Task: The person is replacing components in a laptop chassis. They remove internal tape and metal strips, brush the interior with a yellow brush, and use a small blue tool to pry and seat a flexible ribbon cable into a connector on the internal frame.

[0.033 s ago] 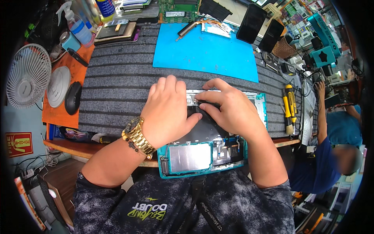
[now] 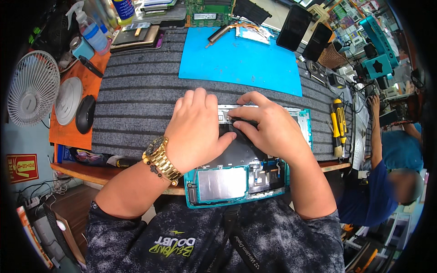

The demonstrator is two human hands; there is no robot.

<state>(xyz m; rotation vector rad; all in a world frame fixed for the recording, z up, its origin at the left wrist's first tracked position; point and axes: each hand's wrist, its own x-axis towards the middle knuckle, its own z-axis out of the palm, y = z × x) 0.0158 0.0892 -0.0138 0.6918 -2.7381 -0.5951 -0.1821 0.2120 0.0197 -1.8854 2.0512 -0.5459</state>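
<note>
An opened teal laptop base lies at the table's near edge, its inside facing up, with a black inner panel and a silver plate. My left hand covers its far left part, fingers bent over the far edge and thumb resting towards the middle. At the silver strip along the far side, my right hand has its forefinger and thumb bent close together. Whatever small part lies between those fingertips is too small to make out. A gold watch circles my left wrist.
Beyond the laptop lies a blue mat with a copper heat pipe. Yellow screwdrivers and a brush are at the right. A black mouse and white fan stand left. A co-worker sits far right.
</note>
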